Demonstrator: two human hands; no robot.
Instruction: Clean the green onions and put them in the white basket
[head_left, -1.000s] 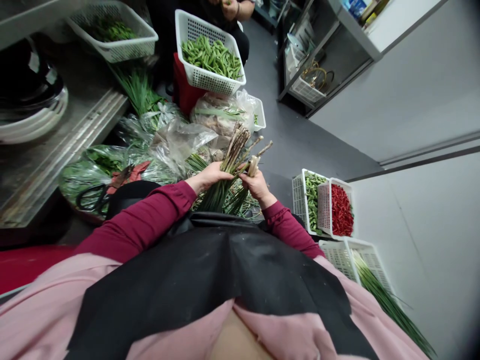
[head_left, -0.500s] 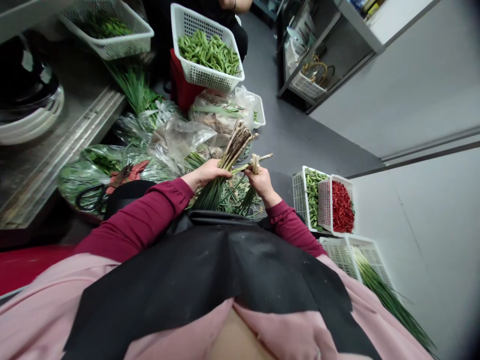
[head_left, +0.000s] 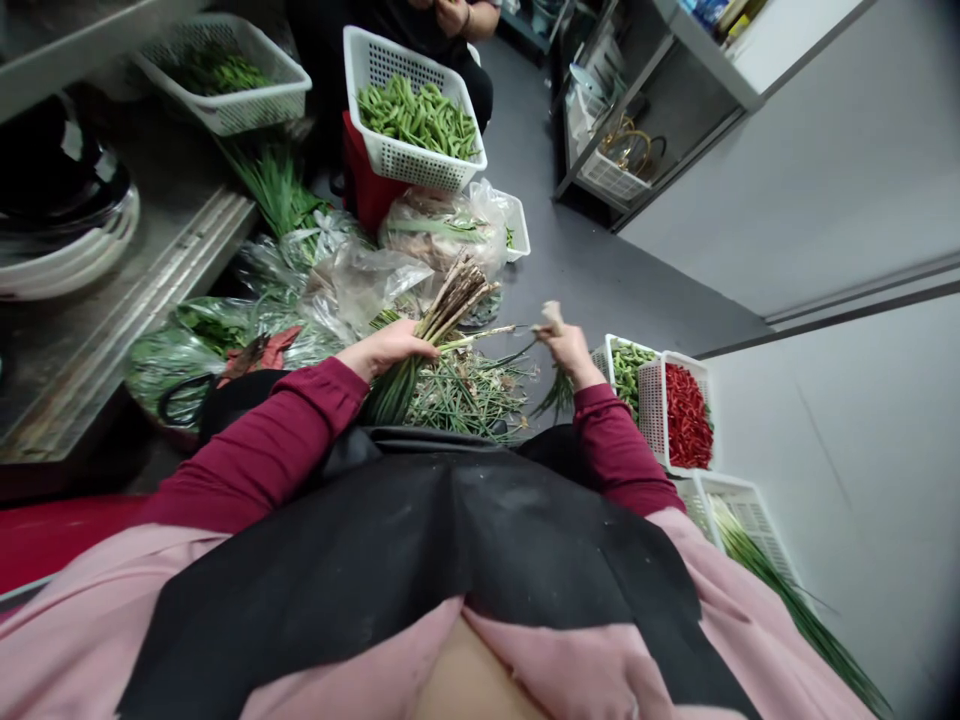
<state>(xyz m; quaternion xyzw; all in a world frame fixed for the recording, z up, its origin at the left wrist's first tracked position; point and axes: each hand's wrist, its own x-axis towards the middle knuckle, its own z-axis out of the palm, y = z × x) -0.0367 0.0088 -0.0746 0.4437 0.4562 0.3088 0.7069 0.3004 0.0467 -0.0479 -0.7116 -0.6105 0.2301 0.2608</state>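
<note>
My left hand is closed round a thick bundle of scallions, whose brownish root ends point up and away while the green leaves hang toward my lap. One paler stalk sticks out sideways from that grip. To the right, my right hand is closed on a smaller bunch of scallions with white ends up and green leaves trailing below. Between and below the hands lies a heap of green and pale trimmings on the floor.
A white basket of green peppers stands ahead, with another person's hand beyond. Bagged greens and scissors are at left by a metal shelf. At right are baskets of red chillies and long scallions.
My right hand has moved right, away from the left, with its small bunch. My left hand has shifted slightly left with the thick bundle. The other person's hands show more.
</note>
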